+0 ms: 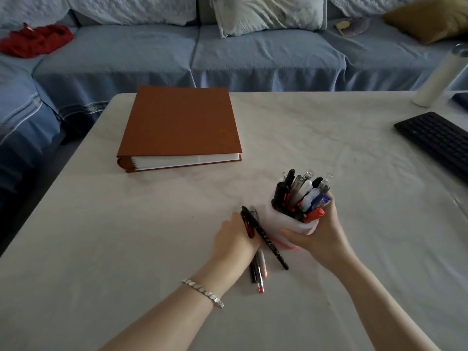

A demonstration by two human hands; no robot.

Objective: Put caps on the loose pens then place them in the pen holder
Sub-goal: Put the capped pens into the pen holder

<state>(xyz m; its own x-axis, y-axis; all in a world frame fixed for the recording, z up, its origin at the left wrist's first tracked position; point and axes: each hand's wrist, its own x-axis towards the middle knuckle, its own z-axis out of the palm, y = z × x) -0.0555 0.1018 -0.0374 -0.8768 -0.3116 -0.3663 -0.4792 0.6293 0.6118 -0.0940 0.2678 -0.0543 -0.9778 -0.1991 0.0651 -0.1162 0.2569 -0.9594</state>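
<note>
A white pen holder (pixel 295 225) full of several capped pens (pixel 301 192) stands tilted on the table, wrapped by my right hand (pixel 320 230). My left hand (pixel 234 240) sits just left of the holder, closed around a bundle of several pens (pixel 258 271). A long black pen (pixel 268 241) from that bundle slants across between the two hands, and the other pens stick out below my palm, one with a red tip. Whether every pen in the bundle has a cap I cannot tell.
A thick brown album (pixel 181 126) lies at the far left of the white table (pixel 126 249). A black keyboard (pixel 438 141) and a white bottle (pixel 440 79) are at the right edge. A blue sofa (pixel 228 54) with cushions and a red cloth (pixel 36 41) runs behind.
</note>
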